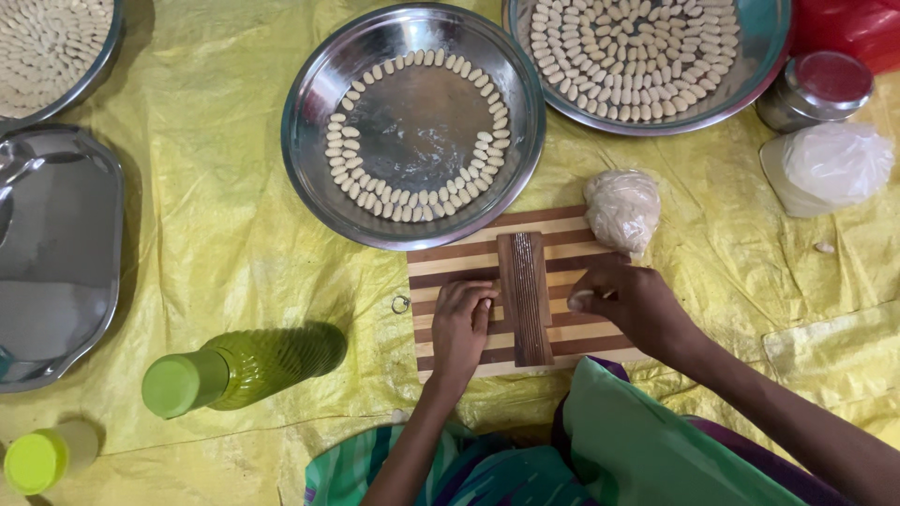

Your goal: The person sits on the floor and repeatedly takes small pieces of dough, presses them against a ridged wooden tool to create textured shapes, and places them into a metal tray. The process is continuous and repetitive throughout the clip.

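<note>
Dough piece (582, 296), small and pale, sits pinched in the fingertips of the right hand (633, 305), just right of centre in the frame, right beside the ridged wooden strip (525, 298) that lies lengthwise on the striped cutting board (450, 262). Left hand (461, 323) is on the other side of that strip, fingers curled and pressed against its left edge, steadying it, closed on nothing. Just above the right hand, at the board's upper right corner, a lump of dough (622, 208) rests on the yellow sheet (225, 215). Up from the board, centre top, a round steel plate (323, 84) carries a ring of shaped pieces; a second plate (764, 56), upper right, is packed with them, and a third (103, 56) peeks in at upper left. Steel tray (56, 253) at the left edge. Green bottle (244, 365) lies on its side lower left, a yellow-capped one (47, 456) in the corner. Lidded steel tin (814, 89) and white bag (830, 167) at right.
</note>
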